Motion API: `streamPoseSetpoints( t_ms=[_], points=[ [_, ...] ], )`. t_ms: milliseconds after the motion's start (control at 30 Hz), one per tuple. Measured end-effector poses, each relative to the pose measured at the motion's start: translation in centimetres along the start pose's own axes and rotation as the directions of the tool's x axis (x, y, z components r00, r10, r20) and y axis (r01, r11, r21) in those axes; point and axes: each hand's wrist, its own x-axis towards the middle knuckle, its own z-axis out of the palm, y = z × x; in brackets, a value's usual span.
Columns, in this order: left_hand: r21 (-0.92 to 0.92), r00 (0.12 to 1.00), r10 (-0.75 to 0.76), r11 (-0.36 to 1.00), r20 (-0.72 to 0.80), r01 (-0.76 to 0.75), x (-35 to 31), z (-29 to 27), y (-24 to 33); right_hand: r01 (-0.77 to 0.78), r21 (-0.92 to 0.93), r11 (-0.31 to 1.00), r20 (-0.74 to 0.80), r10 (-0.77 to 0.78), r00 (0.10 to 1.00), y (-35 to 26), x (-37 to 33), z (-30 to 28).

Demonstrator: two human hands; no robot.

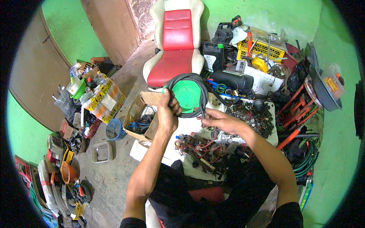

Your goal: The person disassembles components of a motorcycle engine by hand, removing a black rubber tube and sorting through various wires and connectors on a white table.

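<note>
The left hand (168,108) is wrapped around the left side of a coil of black cable (203,95), fingers through the loop, while the right hand (219,121) pinches its lower right. The coil is held up between them, a green basin (186,95) showing through its middle. It looks fairly weighty, springy rather than limp, and hardly fragile; its smooth sheath may slide a little, so gripping all the bundled turns at opposite sides seems surest.

bright illumination; soft sheen on red seat (176,28) beyond left hand (167,112); fisheye curvature and black corners farther out.
</note>
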Motion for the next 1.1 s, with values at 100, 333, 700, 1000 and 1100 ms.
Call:
streamPoseSetpoints(
  t_ms=[100,333,700,1000,1100],
  points=[
    [0.015,1.0,0.003,1.0,-0.01,-0.002,0.1,-0.2,0.4,0.146,0.084,0.986,-0.077,-0.139,0.987,0.0,0.5,-0.1],
    [-0.083,0.993,-0.112,0.99,0.043,0.116,-0.4,0.2,0.1,0.223,-0.039,0.974,-0.102,-0.226,0.969,-1.2,0.5,0.2],
    [-0.302,0.972,-0.232,0.924,0.04,0.233,-0.7,0.4,-1.2,0.256,0.142,0.956,-0.151,-0.235,0.96,-1.7,0.5,1.6],
    [-0.138,0.991,-0.054,0.988,0.12,0.07,-1.3,1.4,-1.1,0.309,-0.173,0.935,-0.397,-0.353,0.847,-1.1,1.1,2.5],
    [-0.019,1.0,0.005,1.0,-0.014,-0.005,-0.9,2.0,-1.4,0.264,-0.251,0.931,-0.415,-0.35,0.84,0.2,1.6,1.4]
  ],
)
